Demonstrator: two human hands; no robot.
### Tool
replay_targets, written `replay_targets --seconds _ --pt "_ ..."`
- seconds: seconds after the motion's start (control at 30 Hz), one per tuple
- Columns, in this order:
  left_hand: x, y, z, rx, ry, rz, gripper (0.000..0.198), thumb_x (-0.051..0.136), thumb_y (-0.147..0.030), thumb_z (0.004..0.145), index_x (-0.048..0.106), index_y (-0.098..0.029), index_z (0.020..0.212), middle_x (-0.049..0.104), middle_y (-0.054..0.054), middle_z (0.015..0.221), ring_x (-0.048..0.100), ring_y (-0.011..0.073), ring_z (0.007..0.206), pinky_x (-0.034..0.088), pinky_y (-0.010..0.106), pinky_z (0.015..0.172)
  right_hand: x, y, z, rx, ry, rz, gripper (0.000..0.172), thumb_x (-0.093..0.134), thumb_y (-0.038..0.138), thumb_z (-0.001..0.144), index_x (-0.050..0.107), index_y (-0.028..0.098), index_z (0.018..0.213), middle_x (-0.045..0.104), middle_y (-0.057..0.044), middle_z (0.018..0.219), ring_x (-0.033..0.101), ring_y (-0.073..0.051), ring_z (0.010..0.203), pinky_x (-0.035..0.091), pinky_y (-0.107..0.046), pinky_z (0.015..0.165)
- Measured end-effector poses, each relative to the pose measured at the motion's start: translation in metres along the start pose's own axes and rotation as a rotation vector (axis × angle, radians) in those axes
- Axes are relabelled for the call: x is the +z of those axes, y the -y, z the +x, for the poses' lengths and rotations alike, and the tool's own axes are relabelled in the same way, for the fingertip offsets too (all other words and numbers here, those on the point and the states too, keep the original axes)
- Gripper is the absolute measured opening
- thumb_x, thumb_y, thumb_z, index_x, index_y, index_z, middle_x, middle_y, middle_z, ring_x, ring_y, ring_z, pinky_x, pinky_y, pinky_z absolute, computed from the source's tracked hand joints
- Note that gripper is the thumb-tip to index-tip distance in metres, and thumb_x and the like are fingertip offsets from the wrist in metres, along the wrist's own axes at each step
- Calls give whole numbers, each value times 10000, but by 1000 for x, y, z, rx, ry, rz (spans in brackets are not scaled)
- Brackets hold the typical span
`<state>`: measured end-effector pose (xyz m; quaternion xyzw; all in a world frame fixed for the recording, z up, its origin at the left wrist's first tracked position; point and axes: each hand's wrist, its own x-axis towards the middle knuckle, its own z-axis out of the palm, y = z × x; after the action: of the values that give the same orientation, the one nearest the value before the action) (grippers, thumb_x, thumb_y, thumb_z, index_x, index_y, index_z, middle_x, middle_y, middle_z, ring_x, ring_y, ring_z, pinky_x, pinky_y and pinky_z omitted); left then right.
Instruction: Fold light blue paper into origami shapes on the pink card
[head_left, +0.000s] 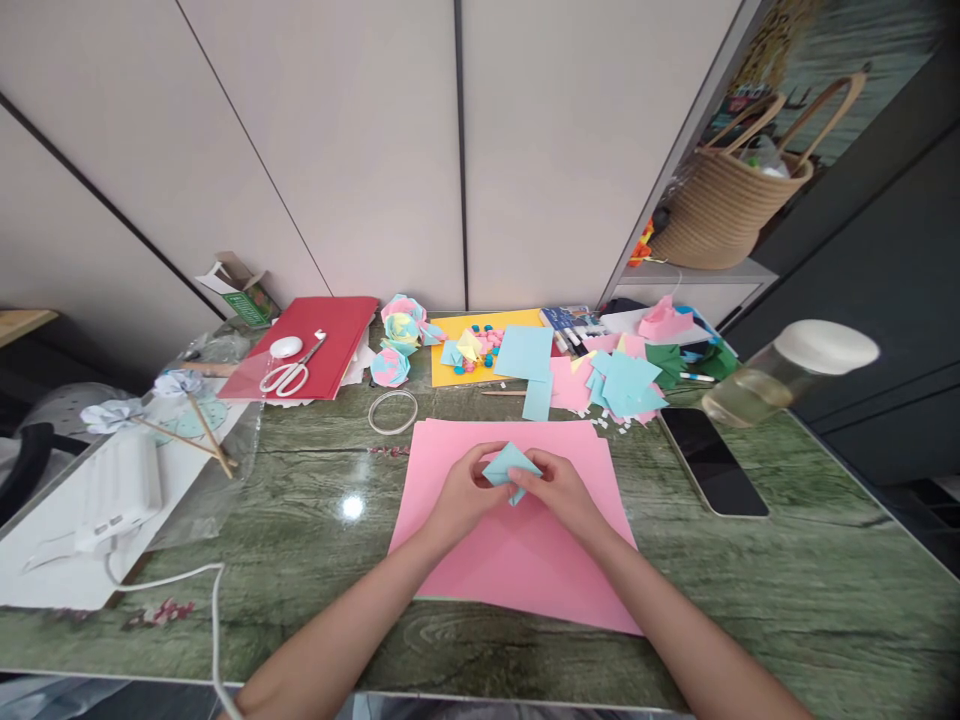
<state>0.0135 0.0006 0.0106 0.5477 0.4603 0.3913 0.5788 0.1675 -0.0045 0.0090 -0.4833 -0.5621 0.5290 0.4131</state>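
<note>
While pinched between both hands above the pink sheet [517, 560], blue paper piece [510, 467]: partly folded, held just over the surface [787, 590].
Left hand [461, 490]: fingers closed on the piece's left edge.
Right hand [559, 490]: fingertips pinching its lower right corner.
Step, judged: creasing a fold.
Doing it well: align edges first, press flat against the sheet, then run a fingertip along the crease.
Nearby: phone [712, 462], well apart.

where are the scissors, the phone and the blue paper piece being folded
scissors [289, 374], head view, on the white handles
phone [712, 460], head view, middle of the dark screen
blue paper piece [508, 464], head view, on its upper flap between both hands
</note>
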Motion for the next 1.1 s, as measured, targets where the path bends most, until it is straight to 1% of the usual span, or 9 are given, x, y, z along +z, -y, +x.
replay_targets --seconds 0.13,0.33,0.43,0.53,0.6,0.7,0.83,0.97,1.1 --pt "0 1 2 21 4 4 438 627 -143 652 531 -167 1079 630 43 936 585 144 779 460 227 639 -2 2 0 41 52 20 220 596 362 734 599 142 742 560 -3 677 483 -138 642 348 -247 591" --pt "0 5 3 6 20 -78 423 659 -129 617 550 -159 1024 627 38 902 587 148 772 468 241 657 1 -2 1 77 -4 65 225 606 356 720 618 135 757 572 -6 685 487 -140 651 357 -253 609" --pt "0 2 2 -18 24 -109 439 681 -133 601 552 -160 1020 631 44 903 595 159 779 476 258 667 1 -3 1 85 -12 96 201 605 329 721 621 138 781 583 -9 716 495 -144 671 369 -257 624" --pt "1 -2 1 -53 47 -172 460 708 -154 597 546 -164 1027 641 49 919 601 171 822 477 280 719 1 -3 1 66 -19 133 184 599 308 732 622 150 824 600 -15 768 511 -155 720 383 -263 654" --pt "0 -4 0 -72 68 -203 428 718 -182 608 557 -160 1003 650 45 880 607 173 820 471 286 741 0 -2 0 49 -45 145 183 597 309 740 619 159 841 609 -19 803 520 -163 759 389 -268 683" --pt "-1 -5 -1 -99 89 -205 335 718 -225 628 583 -148 925 653 28 768 617 161 737 465 275 712 -1 -3 0 38 -79 167 193 593 325 750 616 166 858 618 -31 843 530 -178 809 392 -284 729" --pt "-3 0 0 -91 35 -201 301 712 -239 645 591 -154 907 635 -2 684 610 138 673 451 245 671 -2 -5 0 44 -92 216 198 602 318 739 611 173 874 620 -36 864 533 -190 850 391 -294 758" --pt "-5 3 3 -36 -63 -204 328 703 -234 660 573 -165 953 626 -13 680 602 126 685 451 233 678 -2 -6 1 91 -112 215 159 629 305 698 590 175 780 588 -4 744 507 -155 712 382 -268 657" --pt "-5 1 2 1 -71 -196 346 694 -254 669 570 -171 980 643 12 758 615 147 737 475 264 710 -1 -4 1 86 -143 170 170 624 328 690 566 172 722 544 15 668 465 -135 643 356 -255 608"
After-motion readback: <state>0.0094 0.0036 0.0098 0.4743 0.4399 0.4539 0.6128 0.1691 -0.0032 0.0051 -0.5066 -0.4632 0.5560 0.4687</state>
